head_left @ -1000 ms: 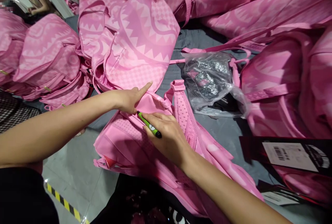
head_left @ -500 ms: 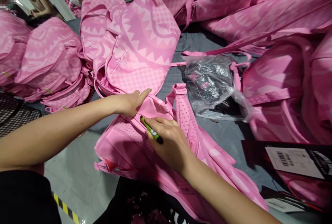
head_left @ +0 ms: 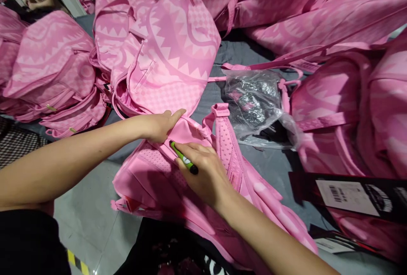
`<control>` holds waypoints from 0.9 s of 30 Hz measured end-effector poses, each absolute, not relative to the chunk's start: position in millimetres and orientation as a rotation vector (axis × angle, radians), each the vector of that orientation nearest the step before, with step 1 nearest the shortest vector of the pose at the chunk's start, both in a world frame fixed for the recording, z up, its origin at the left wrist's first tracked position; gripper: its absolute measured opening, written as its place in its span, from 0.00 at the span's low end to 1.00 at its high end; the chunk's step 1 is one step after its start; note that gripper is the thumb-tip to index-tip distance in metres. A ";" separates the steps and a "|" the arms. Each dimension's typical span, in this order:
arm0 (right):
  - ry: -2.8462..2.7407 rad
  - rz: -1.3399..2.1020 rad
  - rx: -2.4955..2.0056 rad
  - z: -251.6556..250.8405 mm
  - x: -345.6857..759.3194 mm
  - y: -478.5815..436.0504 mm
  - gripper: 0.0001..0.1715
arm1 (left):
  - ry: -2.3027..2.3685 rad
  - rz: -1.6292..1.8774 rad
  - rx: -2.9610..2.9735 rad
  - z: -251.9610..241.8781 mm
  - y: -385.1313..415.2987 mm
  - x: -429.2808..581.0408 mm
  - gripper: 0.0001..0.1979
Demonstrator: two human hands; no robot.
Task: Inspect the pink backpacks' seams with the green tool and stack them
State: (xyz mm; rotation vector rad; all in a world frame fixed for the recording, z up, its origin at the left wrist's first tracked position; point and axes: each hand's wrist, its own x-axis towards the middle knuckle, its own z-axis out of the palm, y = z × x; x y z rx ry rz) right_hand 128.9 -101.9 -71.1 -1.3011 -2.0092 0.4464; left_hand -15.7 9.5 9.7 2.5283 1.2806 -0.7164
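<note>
The whole grey bench (head_left: 235, 50) slips slightly in view as the head shifts, but the pink backpack (head_left: 178, 194) holds its place, slumped at the near edge with its straps uppermost. And the left hand (head_left: 159, 127) isn't budging, one digit stretched out along the bag's top; the rest fold under, so whether they're pinching cloth, you can't tell. Over to the right hand (head_left: 206, 171), fingers curled snugly round the green pen-like tool (head_left: 183, 156), its tip nudged only a shade, just beside the left hand. So the work looks pinned to one small spot: careful, close-up stuff!
</note>
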 end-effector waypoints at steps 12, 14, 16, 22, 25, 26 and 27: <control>-1.972 0.645 -1.308 -68.9 126.0 -100.5 0.19 | 1.243 -0.656 2.555 5.6 12.0 -19.3 0.50; -1.956 0.605 -1.347 -68.5 126.1 -101.4 0.19 | 1.232 -0.640 2.560 6.1 11.7 -19.7 0.50; -1.953 0.598 -1.357 -68.4 126.1 -102.8 0.20 | 1.224 -0.645 2.559 6.4 11.6 -20.7 0.50; -2.018 0.553 -1.372 -64.6 126.8 -104.4 0.20 | 1.221 -0.627 2.577 2.6 13.1 -24.9 0.48; -2.110 0.543 -1.429 -59.6 126.3 -103.1 0.18 | 1.247 -0.624 2.579 -0.9 14.9 -25.2 0.49; -2.127 0.530 -1.463 -58.0 125.3 -102.7 0.17 | 1.246 -0.618 2.579 -1.9 15.5 -25.2 0.49; -2.133 0.516 -1.487 -56.6 123.8 -102.5 0.17 | 1.239 -0.610 2.578 -2.8 16.0 -25.4 0.49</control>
